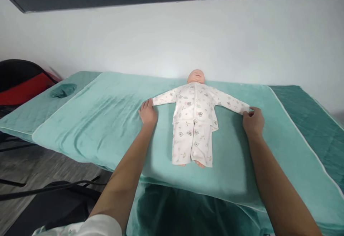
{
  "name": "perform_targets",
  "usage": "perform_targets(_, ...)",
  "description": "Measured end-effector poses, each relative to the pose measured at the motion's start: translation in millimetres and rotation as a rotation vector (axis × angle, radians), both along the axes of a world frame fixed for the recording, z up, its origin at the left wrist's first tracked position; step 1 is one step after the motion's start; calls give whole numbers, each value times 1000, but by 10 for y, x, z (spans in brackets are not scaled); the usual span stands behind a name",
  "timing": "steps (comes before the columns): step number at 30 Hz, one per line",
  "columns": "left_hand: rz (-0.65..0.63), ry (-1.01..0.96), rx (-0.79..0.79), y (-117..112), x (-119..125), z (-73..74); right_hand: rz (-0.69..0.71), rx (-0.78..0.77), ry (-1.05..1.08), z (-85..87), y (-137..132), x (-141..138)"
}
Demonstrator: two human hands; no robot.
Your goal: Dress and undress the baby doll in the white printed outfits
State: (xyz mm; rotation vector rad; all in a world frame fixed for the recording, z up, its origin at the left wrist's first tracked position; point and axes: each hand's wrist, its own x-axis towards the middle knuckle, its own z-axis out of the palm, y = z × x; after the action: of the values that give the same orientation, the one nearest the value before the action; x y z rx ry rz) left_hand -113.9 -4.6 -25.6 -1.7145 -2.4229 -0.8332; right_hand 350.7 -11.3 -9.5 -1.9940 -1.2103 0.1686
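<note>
A baby doll (pixel 196 76) lies on its back on a green-covered bed, head toward the wall. It wears a white patterned pyjama top (pixel 194 101) and matching trousers (pixel 182 141), with its feet just showing at the hems. Both sleeves are stretched out sideways. My left hand (pixel 148 112) is closed on the cuff of the sleeve on the left. Between the thumb and fingers of my right hand (pixel 253 120) is the cuff of the other sleeve, pulled out and slightly down. The doll's hands are hidden.
The bed's green cover (pixel 113 121) is wrinkled at the left, where a face hole (pixel 63 90) shows. A white wall (pixel 172 42) stands behind. A black and red chair (pixel 27 87) is at the far left, and a dark seat (pixel 61 207) sits below it.
</note>
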Motion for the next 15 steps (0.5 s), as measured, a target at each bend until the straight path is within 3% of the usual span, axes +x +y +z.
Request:
perform_targets(9, -21, -2, -11, -150, 18, 45, 35, 128, -37, -40, -49, 21)
perform_targets(12, -37, -5, -18, -347, -12, 40, 56, 110, -40, -37, -102, 37)
perform_targets(15, -79, 15, -20, -717, -141, 27, 71, 98, -69, -25, -169, 49)
